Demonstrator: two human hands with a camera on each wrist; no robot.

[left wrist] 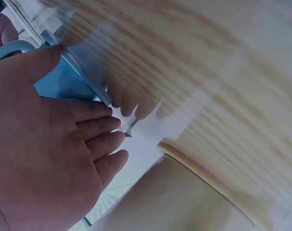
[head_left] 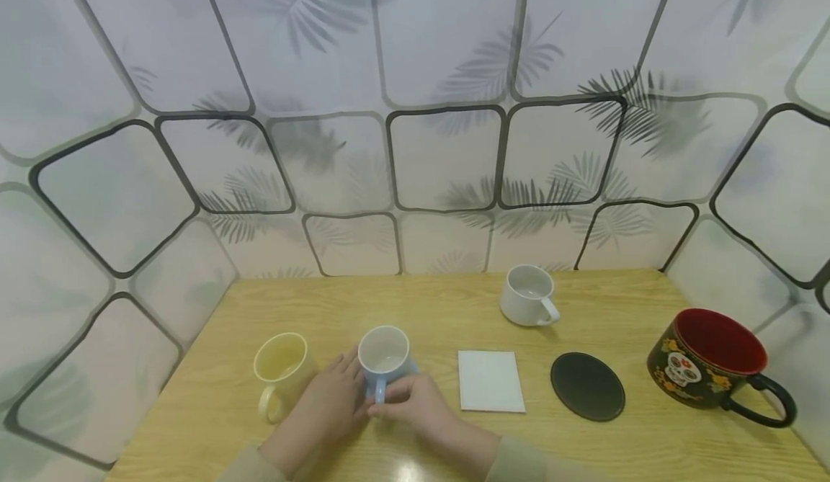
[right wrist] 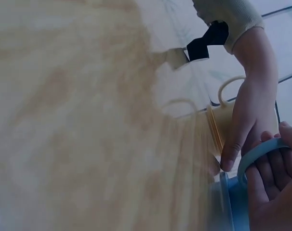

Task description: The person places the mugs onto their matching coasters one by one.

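A light blue mug (head_left: 384, 356) with a white inside stands upright near the front middle of the table, on what looks like a blue coaster (head_left: 414, 368). With thumb and fingers my right hand (head_left: 424, 410) pinches the mug's handle (right wrist: 258, 156). My left hand (head_left: 332, 399) lies along the mug's left side. In the left wrist view its fingers (left wrist: 105, 142) are straight and its thumb and forefinger reach the coaster's edge. Left of this hand a yellow mug (head_left: 283, 367) stands close by, its handle toward me.
To the right lie a white square coaster (head_left: 490, 381) and a black round coaster (head_left: 587, 386). Behind them stands a white mug (head_left: 527, 296). A large black mug with a skull pattern (head_left: 694, 363) is at the far right. Patterned walls (head_left: 447, 158) enclose the wooden table (head_left: 389, 298).
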